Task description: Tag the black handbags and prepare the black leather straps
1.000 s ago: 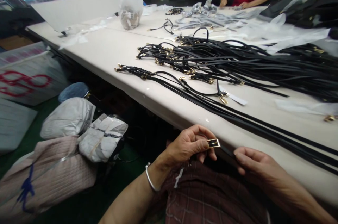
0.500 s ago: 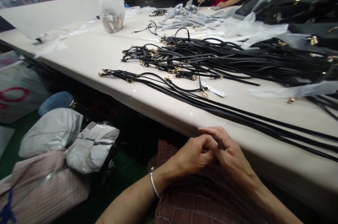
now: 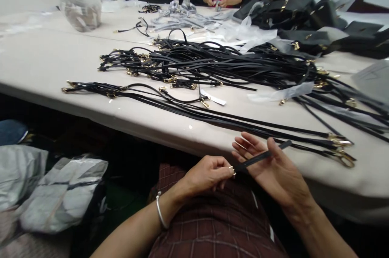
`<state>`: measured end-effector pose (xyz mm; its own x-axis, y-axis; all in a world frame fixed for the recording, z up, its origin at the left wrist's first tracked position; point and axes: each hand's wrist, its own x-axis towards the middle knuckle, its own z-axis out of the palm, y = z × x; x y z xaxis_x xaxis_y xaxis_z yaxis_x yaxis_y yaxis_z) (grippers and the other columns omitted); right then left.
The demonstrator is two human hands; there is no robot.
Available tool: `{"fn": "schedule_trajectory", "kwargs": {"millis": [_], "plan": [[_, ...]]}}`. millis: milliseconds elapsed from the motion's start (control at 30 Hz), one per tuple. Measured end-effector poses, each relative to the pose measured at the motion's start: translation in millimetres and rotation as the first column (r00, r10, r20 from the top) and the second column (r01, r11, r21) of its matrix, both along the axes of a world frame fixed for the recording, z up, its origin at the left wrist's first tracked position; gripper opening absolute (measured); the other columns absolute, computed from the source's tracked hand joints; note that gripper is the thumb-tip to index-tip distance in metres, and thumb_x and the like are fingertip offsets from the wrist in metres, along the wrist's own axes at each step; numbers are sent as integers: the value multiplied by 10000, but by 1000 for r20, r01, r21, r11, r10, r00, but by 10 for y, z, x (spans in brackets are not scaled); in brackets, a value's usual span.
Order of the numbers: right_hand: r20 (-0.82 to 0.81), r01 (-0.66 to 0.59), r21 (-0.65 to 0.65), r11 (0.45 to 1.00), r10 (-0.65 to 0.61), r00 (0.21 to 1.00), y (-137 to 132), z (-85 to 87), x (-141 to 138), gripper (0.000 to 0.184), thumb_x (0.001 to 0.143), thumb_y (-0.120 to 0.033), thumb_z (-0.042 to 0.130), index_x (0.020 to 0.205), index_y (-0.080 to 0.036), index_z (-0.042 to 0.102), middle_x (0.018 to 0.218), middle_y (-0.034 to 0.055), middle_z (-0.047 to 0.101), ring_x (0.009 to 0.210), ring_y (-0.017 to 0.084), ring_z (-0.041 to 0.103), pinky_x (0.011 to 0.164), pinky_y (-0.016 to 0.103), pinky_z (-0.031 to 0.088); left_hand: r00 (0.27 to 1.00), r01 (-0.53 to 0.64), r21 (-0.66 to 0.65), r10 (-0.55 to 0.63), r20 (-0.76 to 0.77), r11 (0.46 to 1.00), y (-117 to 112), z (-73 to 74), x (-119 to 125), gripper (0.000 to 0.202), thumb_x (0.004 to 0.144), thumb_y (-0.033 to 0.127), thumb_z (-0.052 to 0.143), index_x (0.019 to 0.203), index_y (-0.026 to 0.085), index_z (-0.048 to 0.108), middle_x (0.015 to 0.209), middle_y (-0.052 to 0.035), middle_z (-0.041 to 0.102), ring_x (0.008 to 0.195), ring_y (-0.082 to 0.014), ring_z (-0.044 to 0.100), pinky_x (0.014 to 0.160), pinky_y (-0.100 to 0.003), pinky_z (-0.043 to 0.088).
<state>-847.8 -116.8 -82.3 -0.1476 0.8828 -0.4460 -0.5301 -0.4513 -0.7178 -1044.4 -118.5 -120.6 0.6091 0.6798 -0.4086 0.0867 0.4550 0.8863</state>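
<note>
My left hand (image 3: pixel 209 173) is closed in a pinch around the gold buckle (image 3: pixel 232 170) of a short black strap (image 3: pixel 258 158). The strap reaches from that buckle across to my right hand (image 3: pixel 273 173). There the palm faces up with the fingers spread, and the strap lies over it, passing by the thumb. Its free end sticks out beyond the thumb. Both hands are above my lap, just in front of the table edge. Closest to them on the table is a row of long black straps (image 3: pixel 219 117) with gold clasps (image 3: pixel 343 156) at the right end.
A larger heap of black straps (image 3: pixel 212 61) covers the middle of the pale table (image 3: pixel 39 61). Behind are a plastic bag (image 3: pixel 80 6), clear wrapping (image 3: pixel 249 35) and black bags (image 3: pixel 291 10). Two people work across the table. Wrapped bundles (image 3: pixel 60 197) lie at lower left.
My hands have moved apart from being clasped together. My right hand has opened palm up, and the strap and buckle now show. The view has turned to the right.
</note>
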Motion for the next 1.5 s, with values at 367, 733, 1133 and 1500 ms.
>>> {"fn": "schedule_trajectory", "kwargs": {"millis": [367,733,1133,1500], "plan": [[180,53,-173,984,-21,983,-293,-209,198,315,626,-357,931,844,-168,805,850,55,762,730,202,726,701,297,628,975,-1,172,39,-219,985,3,69,-8,251,843,388,624,779,146,632,605,53,476,569,-88,392,507,-205,277],[154,48,-201,978,-16,988,-389,-251,164,312,629,-396,927,805,-165,812,921,110,788,793,241,751,734,299,642,966,21,269,50,-254,963,-49,283,81,299,866,283,572,1141,169,605,714,13,693,648,-133,591,585,-216,390],[591,-71,16,997,48,806,-517,-152,92,386,769,-515,790,1004,-208,809,967,101,791,930,304,745,884,392,616,964,-6,320,91,-251,947,-79,329,80,364,843,218,572,1205,181,554,688,47,674,643,-129,591,666,-233,417],[877,-550,463,695,-265,402,-551,-13,15,268,896,-283,677,1154,-269,749,1089,30,773,941,235,748,898,317,610,973,-43,323,112,-200,946,-54,260,53,335,870,231,577,1197,175,539,672,59,588,640,-119,535,630,-228,376]]}}
